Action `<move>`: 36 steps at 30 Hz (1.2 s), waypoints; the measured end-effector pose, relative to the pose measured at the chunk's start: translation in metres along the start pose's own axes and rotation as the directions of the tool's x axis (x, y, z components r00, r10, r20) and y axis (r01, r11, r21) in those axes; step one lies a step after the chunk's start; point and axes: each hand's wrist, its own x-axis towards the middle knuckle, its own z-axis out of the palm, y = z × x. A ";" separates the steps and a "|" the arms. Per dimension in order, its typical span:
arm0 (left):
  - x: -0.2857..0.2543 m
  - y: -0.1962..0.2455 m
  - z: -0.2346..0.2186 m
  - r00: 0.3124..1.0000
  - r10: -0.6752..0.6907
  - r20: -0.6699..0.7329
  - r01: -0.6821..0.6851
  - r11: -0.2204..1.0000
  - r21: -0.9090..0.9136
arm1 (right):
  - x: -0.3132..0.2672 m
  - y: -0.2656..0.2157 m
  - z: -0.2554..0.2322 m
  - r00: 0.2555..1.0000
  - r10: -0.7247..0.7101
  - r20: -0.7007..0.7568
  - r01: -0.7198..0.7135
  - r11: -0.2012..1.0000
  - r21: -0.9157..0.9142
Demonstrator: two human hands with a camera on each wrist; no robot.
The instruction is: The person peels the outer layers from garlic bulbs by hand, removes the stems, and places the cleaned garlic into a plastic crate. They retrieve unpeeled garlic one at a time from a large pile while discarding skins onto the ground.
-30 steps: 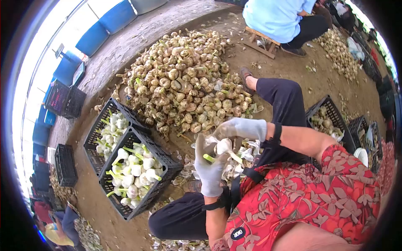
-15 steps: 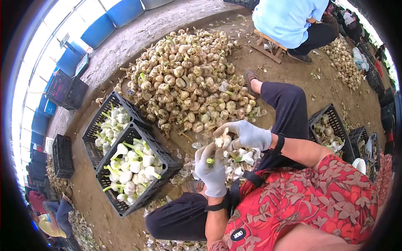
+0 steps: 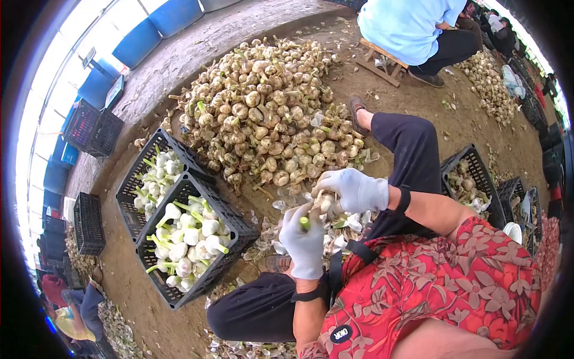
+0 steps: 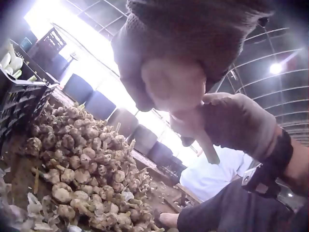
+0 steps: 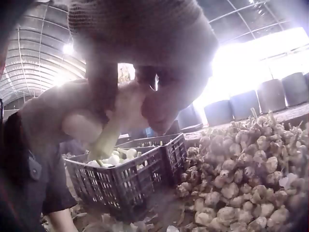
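Observation:
Both hands wear pale knitted gloves and meet over the lap. The left hand (image 3: 302, 242) grips a garlic bulb (image 4: 174, 84), and a cut green stem end (image 3: 305, 223) pokes out between its fingers. The right hand (image 3: 359, 190) closes its fingers and thumb on a whitish garlic bulb (image 3: 326, 202) right at the left fingertips. In the left wrist view a pale stem (image 4: 207, 145) slants down beside the right hand's fingers. From the right wrist the stem (image 5: 108, 137) shows below the curled right fingers. The gloves partly hide the garlic.
A heap of unpeeled garlic (image 3: 257, 113) lies in front. To the left stand two black crates, the nearer crate (image 3: 233, 248) full of cleaned white garlic bulbs (image 3: 191, 236). Loose skins (image 3: 353, 224) litter the ground under the hands. A person in a light blue shirt (image 3: 400, 30) sits ahead.
The right hand has come down from extended fingers to a closer grip on the bulb. That bulb, earlier with its stem toward the lap, has turned. The left hand still holds its stem.

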 end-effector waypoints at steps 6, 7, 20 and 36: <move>0.007 -0.009 0.003 0.836 -0.547 -0.051 0.438 0.719 -0.540 | -0.040 0.010 -0.058 0.915 0.403 0.026 -0.283 0.594 0.753; 0.010 0.007 0.005 0.781 -0.620 -0.069 0.461 0.648 -0.607 | -0.058 0.008 -0.080 0.888 0.452 -0.090 -0.211 0.572 0.792; 0.018 -0.079 0.026 0.708 -0.694 0.132 0.573 0.456 -0.681 | -0.272 0.048 -0.172 0.225 0.516 -0.826 -0.806 0.575 0.139; 0.062 -0.235 0.082 0.473 -0.702 0.532 0.880 0.399 -0.256 | 0.067 0.078 -0.062 0.840 0.446 -0.309 -0.169 0.756 0.632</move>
